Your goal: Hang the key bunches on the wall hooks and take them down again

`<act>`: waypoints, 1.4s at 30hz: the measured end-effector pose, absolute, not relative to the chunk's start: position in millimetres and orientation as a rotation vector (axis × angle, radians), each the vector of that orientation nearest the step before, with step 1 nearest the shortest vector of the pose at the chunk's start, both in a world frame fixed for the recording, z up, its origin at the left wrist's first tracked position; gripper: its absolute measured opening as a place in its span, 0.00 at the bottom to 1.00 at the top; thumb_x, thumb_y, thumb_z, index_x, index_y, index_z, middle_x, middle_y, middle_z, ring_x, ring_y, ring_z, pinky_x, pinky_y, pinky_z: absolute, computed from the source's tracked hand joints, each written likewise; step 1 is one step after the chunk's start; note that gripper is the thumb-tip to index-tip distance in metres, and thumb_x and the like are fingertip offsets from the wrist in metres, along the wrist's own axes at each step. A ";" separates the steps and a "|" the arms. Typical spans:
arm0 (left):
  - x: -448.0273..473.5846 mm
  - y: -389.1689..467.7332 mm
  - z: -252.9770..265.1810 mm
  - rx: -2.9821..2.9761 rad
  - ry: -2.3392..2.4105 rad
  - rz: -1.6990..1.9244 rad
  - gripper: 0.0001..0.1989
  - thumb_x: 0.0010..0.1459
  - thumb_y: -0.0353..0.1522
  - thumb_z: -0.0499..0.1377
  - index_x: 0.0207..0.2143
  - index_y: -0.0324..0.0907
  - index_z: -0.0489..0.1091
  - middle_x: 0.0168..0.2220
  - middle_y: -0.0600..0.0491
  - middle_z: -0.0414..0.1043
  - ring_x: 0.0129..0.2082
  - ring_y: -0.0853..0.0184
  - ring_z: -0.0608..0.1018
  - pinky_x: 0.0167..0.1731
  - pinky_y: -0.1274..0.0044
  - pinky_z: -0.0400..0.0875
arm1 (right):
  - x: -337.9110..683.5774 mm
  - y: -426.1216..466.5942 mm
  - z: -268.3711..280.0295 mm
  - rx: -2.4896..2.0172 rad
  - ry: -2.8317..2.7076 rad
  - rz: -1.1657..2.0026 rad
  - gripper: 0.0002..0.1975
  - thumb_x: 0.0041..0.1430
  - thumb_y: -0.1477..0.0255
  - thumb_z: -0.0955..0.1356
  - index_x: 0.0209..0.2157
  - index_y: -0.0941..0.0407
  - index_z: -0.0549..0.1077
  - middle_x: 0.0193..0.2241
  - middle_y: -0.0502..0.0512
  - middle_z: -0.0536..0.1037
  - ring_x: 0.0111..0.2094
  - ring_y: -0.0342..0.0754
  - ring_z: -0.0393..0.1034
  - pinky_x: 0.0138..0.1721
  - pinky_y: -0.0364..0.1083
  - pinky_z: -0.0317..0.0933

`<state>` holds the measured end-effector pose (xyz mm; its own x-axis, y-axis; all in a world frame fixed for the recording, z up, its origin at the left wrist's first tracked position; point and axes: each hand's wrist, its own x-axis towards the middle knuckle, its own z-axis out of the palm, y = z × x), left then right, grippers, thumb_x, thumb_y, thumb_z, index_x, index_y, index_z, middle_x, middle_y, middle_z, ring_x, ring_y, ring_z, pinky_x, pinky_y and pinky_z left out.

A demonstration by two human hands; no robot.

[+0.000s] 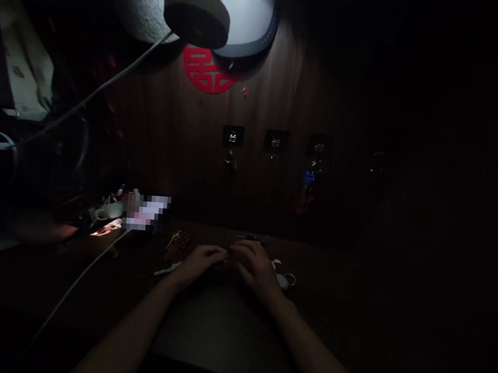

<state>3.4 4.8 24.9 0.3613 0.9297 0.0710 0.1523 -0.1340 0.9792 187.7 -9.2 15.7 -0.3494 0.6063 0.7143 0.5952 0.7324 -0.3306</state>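
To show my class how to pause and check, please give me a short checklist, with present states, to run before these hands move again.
1. Both hands in view: ok; left hand and right hand are visible, fingertips close together.
2. Light on the grey surface: not ok; it is dim.
3. What the fingers hold: cannot tell; shadow hides it.
4. Lower pale cable apart from the hands: ok; it runs left of the left forearm.
5. Space beside the right hand free: not ok; a pale round item shows there.
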 end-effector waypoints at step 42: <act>-1.1 79.6 130.8 1.483 1.076 1.712 0.14 0.46 0.41 0.61 0.32 0.40 0.72 0.42 0.49 0.75 0.44 0.62 0.73 0.46 0.70 0.64 | 192.6 -9.3 17.6 -1.089 -1.873 0.063 0.12 0.59 0.74 0.60 0.44 0.54 0.67 0.39 0.55 0.75 0.42 0.50 0.69 0.45 0.51 0.63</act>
